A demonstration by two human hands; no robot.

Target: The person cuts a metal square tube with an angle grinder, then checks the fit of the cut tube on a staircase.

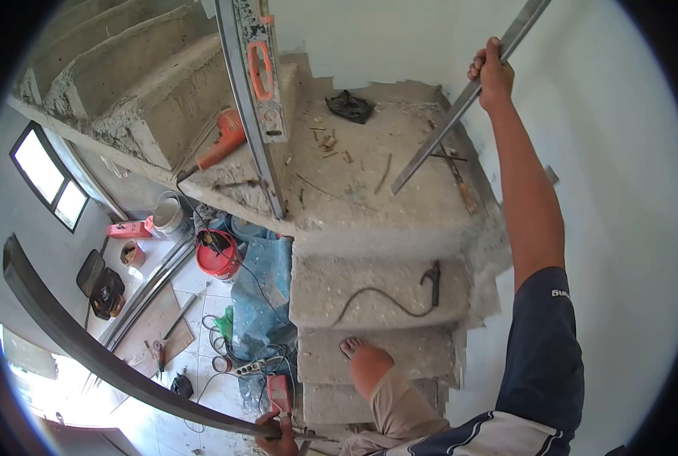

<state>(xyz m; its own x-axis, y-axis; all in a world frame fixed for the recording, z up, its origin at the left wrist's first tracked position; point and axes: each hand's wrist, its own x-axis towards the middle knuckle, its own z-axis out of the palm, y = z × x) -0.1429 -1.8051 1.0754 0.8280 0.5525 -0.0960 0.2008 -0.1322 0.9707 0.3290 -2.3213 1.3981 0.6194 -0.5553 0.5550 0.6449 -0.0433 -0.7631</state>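
Note:
My right hand (497, 80) is raised at the upper right, its fingers wrapped round a straight metal bar (441, 133). The bar slants down to the left, its lower end over the landing. At the bottom edge, my left hand (280, 437) is closed on a long grey metal tube (118, 372), which looks bowed and reaches up to the far left. An upright metal post (248, 106) stands at the landing's edge. A spirit level (261, 72) with an orange grip rests along it. An electrode holder (433, 285) with its cable lies on the step below the landing.
An orange drill (221, 140) lies beside the rising concrete stairs (137, 99). The landing (339, 190) holds a black plastic bag (350, 106) and scraps. Down left are a red bucket (217, 262), a blue sheet (259, 289), a power strip (251, 368) and cables. My bare foot (350, 347) stands on a lower step.

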